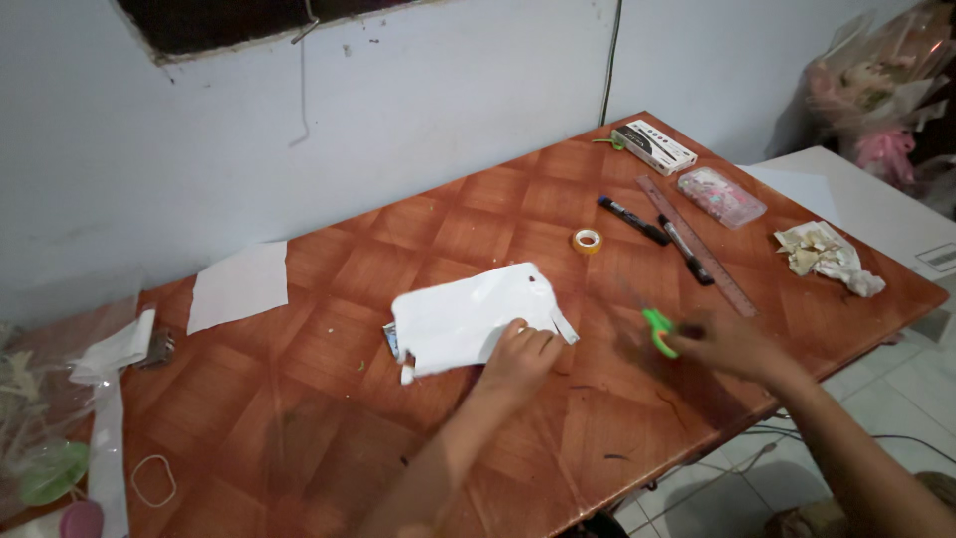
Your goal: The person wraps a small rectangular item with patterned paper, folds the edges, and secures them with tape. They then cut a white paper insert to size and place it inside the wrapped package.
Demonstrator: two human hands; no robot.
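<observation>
A white sheet wrapped over a small flat object (468, 317) lies in the middle of the reddish-brown table (299, 418). My left hand (520, 361) presses down on its near right edge with the fingers curled. My right hand (719, 344), blurred by motion, grips green-handled scissors (657, 332) just right of the sheet, a little above the tabletop. A small roll of clear tape (588, 240) sits behind the sheet.
Two markers (633, 220) (685, 249), a long ruler (697, 245), a white box (653, 146), a clear patterned pouch (721, 196) and crumpled paper (829, 258) lie at the far right. A loose paper sheet (239, 286) lies at left. A rubber band (153, 480) is near the front left.
</observation>
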